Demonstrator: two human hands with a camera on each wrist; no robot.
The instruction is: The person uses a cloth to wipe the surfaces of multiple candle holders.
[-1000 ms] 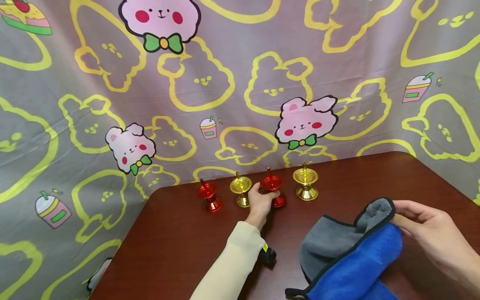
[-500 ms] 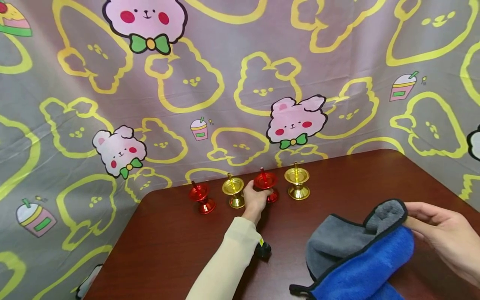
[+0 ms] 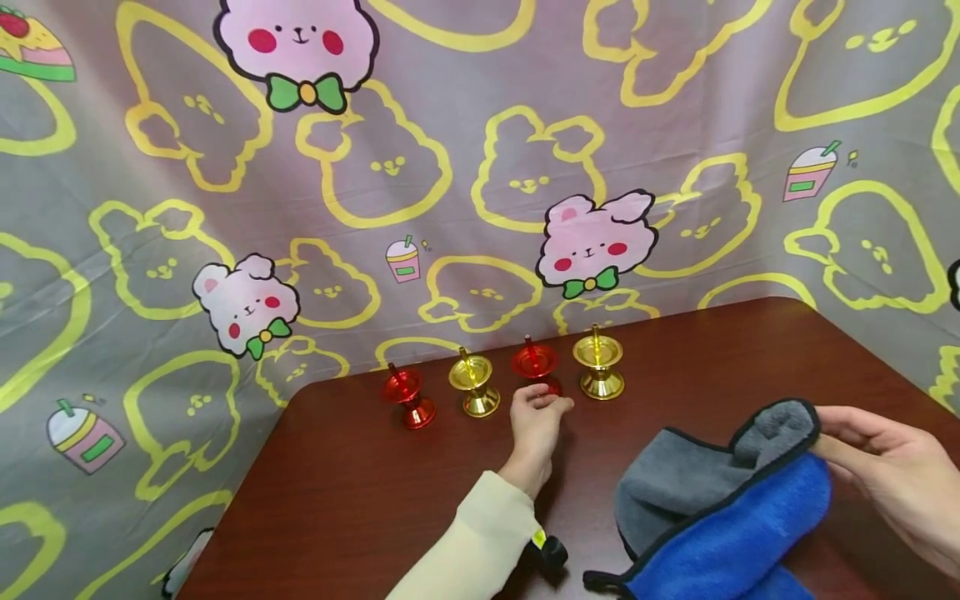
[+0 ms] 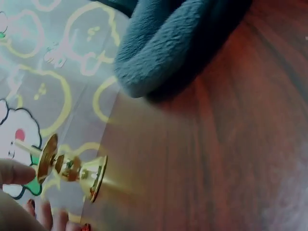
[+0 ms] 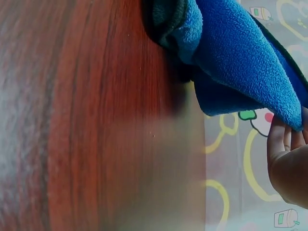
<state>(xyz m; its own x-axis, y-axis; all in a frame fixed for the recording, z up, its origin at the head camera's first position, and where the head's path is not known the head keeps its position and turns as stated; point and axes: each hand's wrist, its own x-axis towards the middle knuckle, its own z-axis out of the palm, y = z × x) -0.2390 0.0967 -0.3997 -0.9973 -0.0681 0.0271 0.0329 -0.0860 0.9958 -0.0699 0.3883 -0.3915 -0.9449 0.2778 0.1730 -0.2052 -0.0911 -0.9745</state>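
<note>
Four-footed nothing here: a row of shiny candle holders, each a dish with a spike on a flared foot, stands at the back of the table. From left they run red (image 3: 403, 386), gold (image 3: 471, 373), red (image 3: 535, 361) and gold (image 3: 598, 354). My left hand (image 3: 536, 429) hovers just in front of the right-hand red one, fingers relaxed and holding nothing, overlapping its foot in the head view. A gold holder (image 4: 70, 168) shows beyond the left fingers in the left wrist view. My right hand (image 3: 892, 479) pinches the edge of a blue and grey towel (image 3: 738, 525) with black trim, which hangs in folds.
The dark wooden table (image 3: 360, 508) ends at a patterned cloth backdrop (image 3: 442, 75) close behind the holders. A small black device (image 3: 553, 552) sits at the left wrist. The towel's black loop (image 3: 606, 578) hangs toward the front.
My left hand has let go of the right-hand red candle holder and drawn back slightly toward me. The right hand still pinches the towel. The head view has shifted a little.
</note>
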